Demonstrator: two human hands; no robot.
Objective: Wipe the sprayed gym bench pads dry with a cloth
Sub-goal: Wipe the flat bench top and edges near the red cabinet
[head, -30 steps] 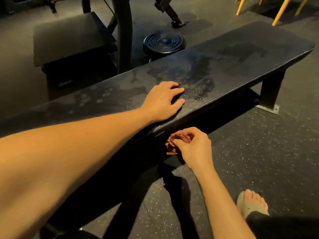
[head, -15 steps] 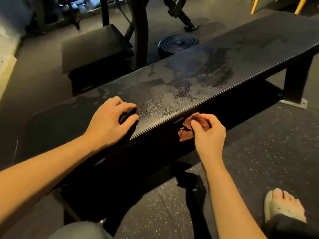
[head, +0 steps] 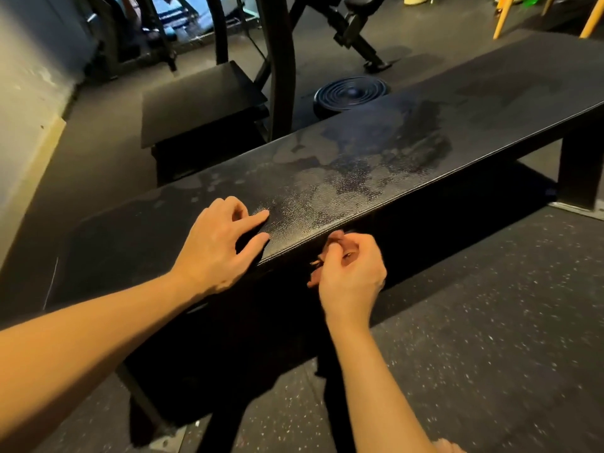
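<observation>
Meanwhile, left hand (head: 215, 246) rests loose-fingered on wet bench pad (head: 359, 171); right hand (head: 351, 276), just beside it, grips crumpled brown cloth (head: 335, 238).

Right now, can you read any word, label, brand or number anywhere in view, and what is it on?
No text can be read.
The bench pad shows only wet spray patches and grain, no logo.
The cloth bunched in the right hand shows no tag.
The left hand rests on the pad and hides a patch of it.
The ribbed disc and the machines behind are too dim to tell.
</observation>
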